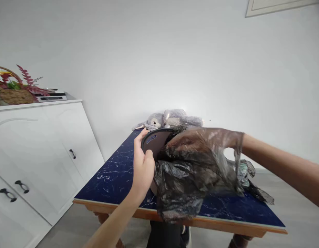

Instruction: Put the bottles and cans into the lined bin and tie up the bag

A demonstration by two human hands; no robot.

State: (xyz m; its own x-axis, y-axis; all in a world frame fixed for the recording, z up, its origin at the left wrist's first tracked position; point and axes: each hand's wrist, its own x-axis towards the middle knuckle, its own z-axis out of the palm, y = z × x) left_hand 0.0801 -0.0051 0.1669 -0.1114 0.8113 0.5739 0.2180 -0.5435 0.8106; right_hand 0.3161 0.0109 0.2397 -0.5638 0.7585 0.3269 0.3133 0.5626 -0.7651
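Note:
A dark round trash bin with a black rim and an oval slot in its wall is on the blue table. My left hand grips the bin's rim at its left side, thumb in front and fingers behind. A thin black plastic bag covers the bin's right part and hangs over the table's front edge. My right hand is inside the bag, seen only dimly through the film. Its fingers are hidden, so their pose cannot be made out.
A grey plush toy lies against the wall at the table's back. More crumpled plastic bags lie at the right. The blue marbled table has a wooden edge. White cabinets bearing a flower basket stand left.

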